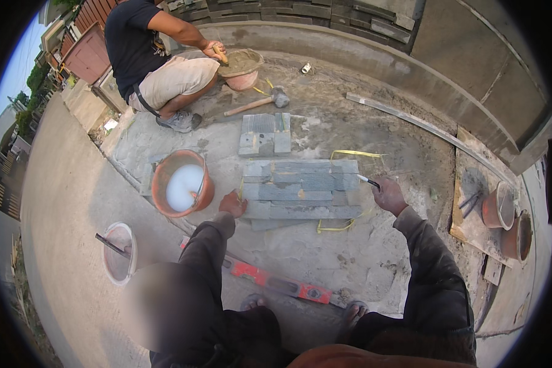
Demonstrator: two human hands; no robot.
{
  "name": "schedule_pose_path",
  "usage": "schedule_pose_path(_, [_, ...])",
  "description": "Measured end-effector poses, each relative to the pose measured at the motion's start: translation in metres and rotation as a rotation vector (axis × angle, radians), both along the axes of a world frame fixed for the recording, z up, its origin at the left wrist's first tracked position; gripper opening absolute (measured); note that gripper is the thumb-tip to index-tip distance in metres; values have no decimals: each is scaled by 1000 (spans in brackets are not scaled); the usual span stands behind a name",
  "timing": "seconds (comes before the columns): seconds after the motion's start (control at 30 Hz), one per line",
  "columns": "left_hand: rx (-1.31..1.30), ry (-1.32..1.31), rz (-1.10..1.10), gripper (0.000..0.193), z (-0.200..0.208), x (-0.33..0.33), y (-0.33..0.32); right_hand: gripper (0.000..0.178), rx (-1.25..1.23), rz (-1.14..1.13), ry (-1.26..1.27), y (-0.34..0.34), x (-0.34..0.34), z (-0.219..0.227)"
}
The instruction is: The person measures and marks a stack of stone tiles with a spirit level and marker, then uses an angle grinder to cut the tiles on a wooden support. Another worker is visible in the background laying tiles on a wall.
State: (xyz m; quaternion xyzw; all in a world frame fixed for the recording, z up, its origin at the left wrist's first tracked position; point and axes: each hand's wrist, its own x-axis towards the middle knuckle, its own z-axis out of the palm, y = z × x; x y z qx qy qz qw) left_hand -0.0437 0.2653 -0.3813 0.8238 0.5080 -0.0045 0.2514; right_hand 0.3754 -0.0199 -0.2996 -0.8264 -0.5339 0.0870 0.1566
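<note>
Dark-sleeved forearms [432, 267] stretched forward, set apart, left hand [232, 204] back upward, right hand [390, 196] curled in a grip

Blurred, seemingly round shape [156, 306] at lower left

two hands at grey stone strips [300, 187] mid-frame
the left hand [232, 203] is at the strips' left edge near the centre; right of centre, the right hand [389, 196] holds a slim pen-like tool [368, 180] in its fingers, tip by their right edge. left of centre stands an orange bucket [207, 195] of whitish liquid [184, 187]; a red level [260, 276] lies lower centre, a wooden-handled hammer [251, 105] upper centre. upper left, a crouching co-worker [135, 49] reaches to a bowl [242, 81].
</note>
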Motion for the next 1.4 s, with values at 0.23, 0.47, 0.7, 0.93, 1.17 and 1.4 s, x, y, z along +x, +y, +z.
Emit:
schedule_pose_path(0.23, [-7, -9, 8, 48, 22, 9, -14, 19, 27, 22, -22, -20, 0, -18])
schedule_pose_path(0.47, [-16, 15, 16, 53, 18, 9, -7, 21, -10, -30, 33, -28, -7, -11])
schedule_pose_path(0.7, [-16, -34, -67, 53, 5, -2, -3, 21, -14, 42, -85, -33, 0, -30])
schedule_pose_path(0.93, [4, -6, -107, 56, 11, -5, -10, 21, -75, 57, -126, -47, 3, -31])
schedule_pose_path(1.17, [-4, 126, -127, 65, 21, -2, -13, 15, -88, 91, -127, -54, 0, -29])
schedule_pose_path(1.4, [-34, 127, -127, 62, 26, -1, -20, 13, -67, 109, -105, -51, -3, -25])
